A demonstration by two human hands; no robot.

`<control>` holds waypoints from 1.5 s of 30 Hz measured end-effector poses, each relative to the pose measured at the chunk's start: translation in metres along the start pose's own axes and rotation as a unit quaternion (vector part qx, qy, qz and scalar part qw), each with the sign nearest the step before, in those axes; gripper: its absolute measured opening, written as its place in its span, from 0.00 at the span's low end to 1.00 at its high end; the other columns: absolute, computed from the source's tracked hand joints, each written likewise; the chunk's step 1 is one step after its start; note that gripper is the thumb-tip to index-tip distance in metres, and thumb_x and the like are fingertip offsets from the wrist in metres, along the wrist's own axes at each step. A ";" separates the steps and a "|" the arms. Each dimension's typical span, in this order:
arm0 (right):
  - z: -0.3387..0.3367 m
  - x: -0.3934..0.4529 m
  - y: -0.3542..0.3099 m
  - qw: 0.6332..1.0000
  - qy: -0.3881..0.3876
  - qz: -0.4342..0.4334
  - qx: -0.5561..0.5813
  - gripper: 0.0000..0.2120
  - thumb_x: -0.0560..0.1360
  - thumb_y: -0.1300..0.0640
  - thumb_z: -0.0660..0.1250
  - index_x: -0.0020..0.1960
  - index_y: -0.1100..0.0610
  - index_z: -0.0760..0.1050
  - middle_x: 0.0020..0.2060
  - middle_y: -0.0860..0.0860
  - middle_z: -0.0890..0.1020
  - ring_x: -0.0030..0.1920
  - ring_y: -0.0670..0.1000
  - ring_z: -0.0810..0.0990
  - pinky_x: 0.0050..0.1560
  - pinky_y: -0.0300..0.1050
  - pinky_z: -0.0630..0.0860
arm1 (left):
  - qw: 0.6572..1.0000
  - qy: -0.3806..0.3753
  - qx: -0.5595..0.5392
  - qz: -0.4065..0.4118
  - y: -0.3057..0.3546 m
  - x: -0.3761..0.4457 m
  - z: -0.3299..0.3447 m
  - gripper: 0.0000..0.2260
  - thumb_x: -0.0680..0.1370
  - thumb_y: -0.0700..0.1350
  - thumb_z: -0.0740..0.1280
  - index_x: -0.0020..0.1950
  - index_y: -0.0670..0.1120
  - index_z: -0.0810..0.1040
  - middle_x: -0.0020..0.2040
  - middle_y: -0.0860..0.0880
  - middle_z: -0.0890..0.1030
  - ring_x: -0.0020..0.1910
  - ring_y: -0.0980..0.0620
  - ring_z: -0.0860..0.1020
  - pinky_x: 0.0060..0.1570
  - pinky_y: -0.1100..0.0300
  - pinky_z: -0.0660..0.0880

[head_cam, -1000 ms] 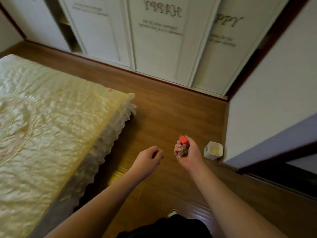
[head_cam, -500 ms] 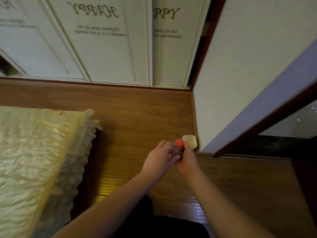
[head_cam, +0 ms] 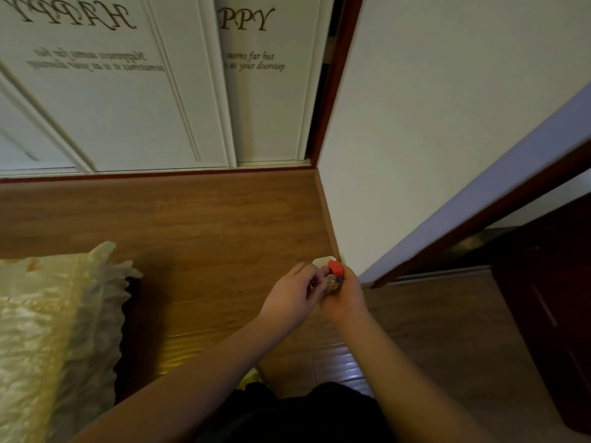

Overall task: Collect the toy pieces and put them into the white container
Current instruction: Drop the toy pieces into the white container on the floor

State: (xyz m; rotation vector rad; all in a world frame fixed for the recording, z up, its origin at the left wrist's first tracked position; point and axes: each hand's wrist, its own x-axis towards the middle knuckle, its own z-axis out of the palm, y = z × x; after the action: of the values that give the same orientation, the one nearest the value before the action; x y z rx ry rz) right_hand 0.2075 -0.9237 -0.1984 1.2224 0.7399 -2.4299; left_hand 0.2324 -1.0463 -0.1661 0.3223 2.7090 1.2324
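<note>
My right hand point(head_cam: 347, 294) is closed around a small bunch of toy pieces point(head_cam: 335, 276), with a red block on top and purple and tan bits below it. My left hand point(head_cam: 292, 297) is pressed against them from the left, its fingertips on the pieces. Both hands hover just above the white container point(head_cam: 323, 261), which stands on the wooden floor against the wall corner. Only the far rim of the container shows; the rest is hidden behind my fingers and the toys.
White sliding wardrobe doors point(head_cam: 160, 91) with lettering run along the back. A white wall point(head_cam: 431, 123) and a dark door frame point(head_cam: 479, 219) stand at right. The bed with its cream ruffled cover point(head_cam: 48, 330) fills the left. Bare wooden floor point(head_cam: 208, 235) lies between.
The view has swung right and closer to the container. My left hand came over to join the right hand on the toy pieces, and both hands have moved over the container.
</note>
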 end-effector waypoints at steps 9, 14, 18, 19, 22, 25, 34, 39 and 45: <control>-0.006 0.034 -0.036 1.000 0.017 0.007 0.016 0.11 0.77 0.53 0.62 0.54 0.59 0.71 0.40 0.57 0.76 0.45 0.55 0.78 0.46 0.48 0.78 | 0.992 -0.066 0.082 0.065 0.008 0.056 0.007 0.03 0.77 0.48 0.65 0.48 0.50 0.74 0.50 0.53 0.74 0.45 0.55 0.76 0.43 0.59 0.77; -0.013 0.061 -0.070 0.999 0.016 0.029 0.027 0.13 0.76 0.54 0.63 0.59 0.59 0.70 0.41 0.58 0.76 0.48 0.56 0.78 0.54 0.50 0.76 | 0.991 -0.082 0.087 0.058 0.017 0.096 0.028 0.03 0.77 0.49 0.65 0.46 0.52 0.72 0.47 0.53 0.75 0.41 0.56 0.76 0.39 0.59 0.77; -0.014 0.086 -0.109 0.998 0.022 0.054 -0.003 0.14 0.78 0.54 0.61 0.60 0.61 0.72 0.44 0.59 0.77 0.52 0.57 0.79 0.62 0.53 0.74 | 0.995 -0.091 0.020 -0.031 0.025 0.130 0.050 0.05 0.78 0.51 0.64 0.47 0.51 0.72 0.44 0.53 0.78 0.40 0.55 0.78 0.39 0.58 0.78; -0.015 0.094 -0.119 0.998 0.028 0.058 -0.003 0.12 0.78 0.54 0.61 0.57 0.60 0.72 0.39 0.58 0.78 0.46 0.55 0.80 0.59 0.51 0.75 | 0.994 -0.088 -0.008 -0.063 0.027 0.138 0.056 0.05 0.79 0.51 0.63 0.47 0.51 0.72 0.43 0.53 0.79 0.39 0.55 0.78 0.39 0.59 0.78; -0.021 0.125 -0.144 0.996 0.030 0.080 0.005 0.09 0.79 0.54 0.60 0.55 0.59 0.70 0.32 0.55 0.77 0.34 0.50 0.78 0.46 0.47 0.77 | 0.983 -0.082 -0.089 -0.139 0.025 0.162 0.072 0.05 0.79 0.49 0.64 0.45 0.54 0.69 0.41 0.54 0.81 0.39 0.57 0.81 0.38 0.63 0.79; -0.029 0.162 -0.160 0.995 0.043 0.090 0.015 0.10 0.78 0.57 0.61 0.57 0.60 0.69 0.34 0.57 0.76 0.33 0.50 0.77 0.42 0.45 0.78 | 0.958 -0.053 -0.180 -0.216 0.008 0.180 0.090 0.07 0.79 0.46 0.64 0.44 0.54 0.69 0.45 0.51 0.81 0.41 0.55 0.83 0.37 0.63 0.80; -0.101 0.314 -0.147 0.987 0.121 0.096 0.037 0.15 0.80 0.59 0.60 0.65 0.61 0.66 0.40 0.59 0.75 0.35 0.50 0.74 0.27 0.40 0.75 | 0.835 0.073 -0.385 -0.387 -0.115 0.230 0.149 0.03 0.82 0.39 0.59 0.49 0.44 0.69 0.47 0.42 0.81 0.41 0.44 0.84 0.47 0.44 0.81; -0.152 0.416 -0.114 0.980 0.176 0.089 0.005 0.15 0.78 0.61 0.62 0.64 0.63 0.69 0.43 0.59 0.75 0.37 0.50 0.76 0.27 0.39 0.76 | 0.849 0.052 -0.347 -0.394 -0.210 0.246 0.192 0.04 0.81 0.44 0.61 0.49 0.45 0.71 0.46 0.44 0.82 0.42 0.47 0.83 0.45 0.48 0.81; -0.206 0.529 -0.079 0.970 0.236 0.060 -0.025 0.09 0.77 0.65 0.66 0.56 0.63 0.72 0.51 0.60 0.73 0.45 0.51 0.75 0.43 0.40 0.81 | 0.832 0.058 -0.361 -0.418 -0.309 0.239 0.255 0.06 0.81 0.46 0.61 0.52 0.44 0.73 0.44 0.42 0.82 0.35 0.49 0.79 0.37 0.55 0.74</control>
State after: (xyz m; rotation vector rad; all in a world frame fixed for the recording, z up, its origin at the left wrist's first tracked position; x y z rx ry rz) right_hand -0.0069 -0.7681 -0.7068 1.7956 0.8159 -2.0269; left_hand 0.0173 -0.9987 -0.5769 -0.9359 1.8030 1.7783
